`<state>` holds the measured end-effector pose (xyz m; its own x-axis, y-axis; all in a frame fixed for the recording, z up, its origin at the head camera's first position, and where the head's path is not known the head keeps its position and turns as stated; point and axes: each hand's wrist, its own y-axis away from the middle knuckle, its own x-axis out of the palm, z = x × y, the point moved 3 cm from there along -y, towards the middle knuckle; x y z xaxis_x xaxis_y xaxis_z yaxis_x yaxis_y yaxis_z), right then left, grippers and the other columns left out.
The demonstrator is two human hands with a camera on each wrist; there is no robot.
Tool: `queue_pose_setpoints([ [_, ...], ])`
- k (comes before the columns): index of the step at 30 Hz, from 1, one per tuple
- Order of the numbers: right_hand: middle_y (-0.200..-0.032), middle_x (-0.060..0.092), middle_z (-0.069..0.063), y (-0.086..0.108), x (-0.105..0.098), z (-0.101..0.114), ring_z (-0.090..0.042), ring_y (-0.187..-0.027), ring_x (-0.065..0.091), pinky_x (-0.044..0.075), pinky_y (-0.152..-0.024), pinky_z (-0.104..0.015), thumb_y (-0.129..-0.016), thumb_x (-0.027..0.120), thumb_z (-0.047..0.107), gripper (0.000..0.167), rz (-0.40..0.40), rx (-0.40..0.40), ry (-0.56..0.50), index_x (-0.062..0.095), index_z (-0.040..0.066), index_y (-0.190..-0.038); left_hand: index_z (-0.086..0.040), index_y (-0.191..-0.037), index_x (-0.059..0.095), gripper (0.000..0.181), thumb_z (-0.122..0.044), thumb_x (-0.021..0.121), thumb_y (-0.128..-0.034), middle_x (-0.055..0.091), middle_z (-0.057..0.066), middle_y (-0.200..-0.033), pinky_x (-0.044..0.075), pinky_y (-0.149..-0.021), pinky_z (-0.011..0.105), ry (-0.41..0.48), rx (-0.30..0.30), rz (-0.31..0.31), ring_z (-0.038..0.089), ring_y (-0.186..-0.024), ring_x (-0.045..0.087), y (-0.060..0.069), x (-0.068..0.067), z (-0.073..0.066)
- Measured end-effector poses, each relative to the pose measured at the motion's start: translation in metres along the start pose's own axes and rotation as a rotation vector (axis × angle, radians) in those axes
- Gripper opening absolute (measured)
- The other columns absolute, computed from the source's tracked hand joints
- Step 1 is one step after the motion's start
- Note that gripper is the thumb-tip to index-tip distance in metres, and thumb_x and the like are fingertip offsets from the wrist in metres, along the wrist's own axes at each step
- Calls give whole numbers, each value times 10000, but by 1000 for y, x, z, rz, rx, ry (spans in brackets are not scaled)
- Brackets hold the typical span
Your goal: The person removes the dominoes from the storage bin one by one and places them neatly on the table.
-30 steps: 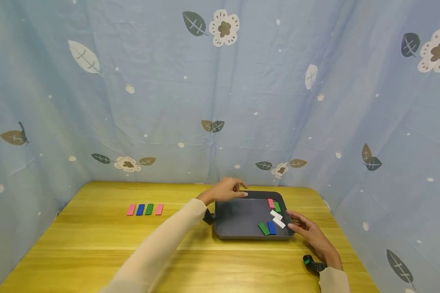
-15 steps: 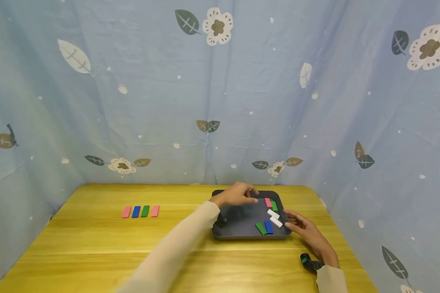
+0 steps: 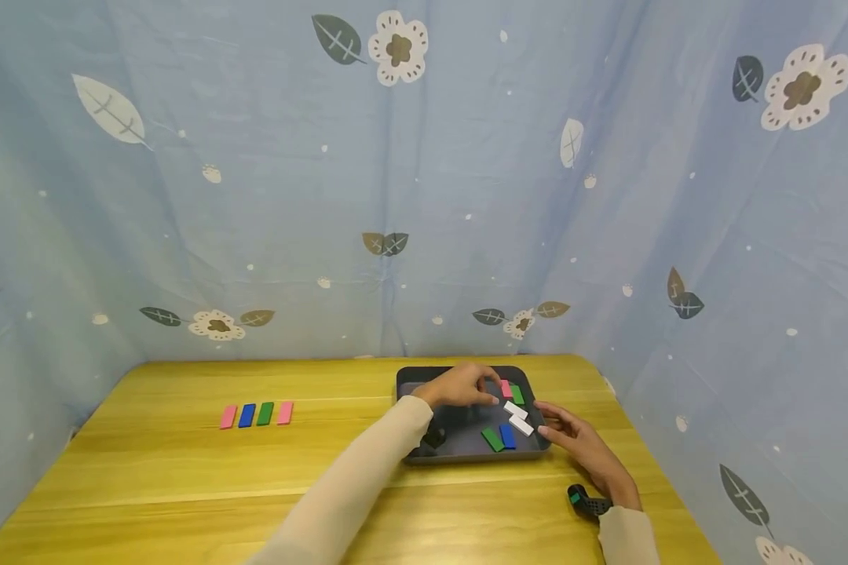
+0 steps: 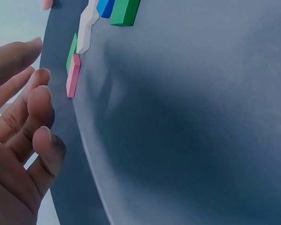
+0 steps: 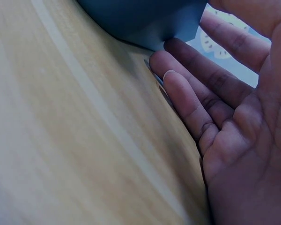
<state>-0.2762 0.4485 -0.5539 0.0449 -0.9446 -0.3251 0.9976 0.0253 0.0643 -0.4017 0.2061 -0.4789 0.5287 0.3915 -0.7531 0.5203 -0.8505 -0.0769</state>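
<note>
"How is the left grip (image 3: 456, 384) held?"
"Loosely curved, nothing grasped, above the tray (image 3: 464, 439)."
"And the right grip (image 3: 588, 449)?"
"Fingers extended, nothing grasped, it is rested against the tray's right wall."
"The tiles (image 3: 520, 424)?"
"Six are held in the tray; a row of four (image 3: 265, 413) is set leftward on the yellow, wood-grained counter (image 3: 184, 494)."
"Beyond?"
"All is enclosed by a flower-printed blue curtain (image 3: 275, 196)."
</note>
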Motion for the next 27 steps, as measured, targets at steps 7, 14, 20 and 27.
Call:
queue_pose_setpoints([
  [7, -1520, 480, -86, -1, 0, 2, -294, -1242, 545, 464, -997, -385, -1006, 692, 325, 543, -4, 7, 14, 517, 279, -1518, -50, -1201, 721, 298, -197, 774, -948, 641, -58, -783, 486, -596, 208, -76, -23, 33, 80, -610, 596, -7, 9, -4],
  [14, -1526, 474, -83, 0, 1, -1, -301, -1246, 543, 468, -996, -376, -1010, 686, 326, 535, -2, 2, 9, 520, 276, -1516, -91, -1123, 764, 238, -232, 793, -934, 649, -80, -794, 459, -611, 190, -174, -62, 62, 41, -661, 569, -10, 20, -8],
  [20, -1537, 462, -85, 2, 2, 0, -299, -1246, 538, 458, -1005, -392, -1017, 677, 321, 539, 4, 9, 3, 509, 266, -1526, -122, -1127, 771, 248, -237, 817, -912, 623, -114, -750, 452, -603, 188, -220, -64, 63, 30, -658, 566, -12, 26, -7],
  [27, -1532, 467, -65, 4, 1, 3, -304, -1242, 538, 463, -1004, -407, -1010, 686, 311, 549, 1, 5, -4, 509, 259, -1527, -187, -1305, 720, 393, -199, 806, -922, 620, -102, -743, 453, -607, 185, -251, -10, 124, 37, -649, 573, -15, 29, -5],
])
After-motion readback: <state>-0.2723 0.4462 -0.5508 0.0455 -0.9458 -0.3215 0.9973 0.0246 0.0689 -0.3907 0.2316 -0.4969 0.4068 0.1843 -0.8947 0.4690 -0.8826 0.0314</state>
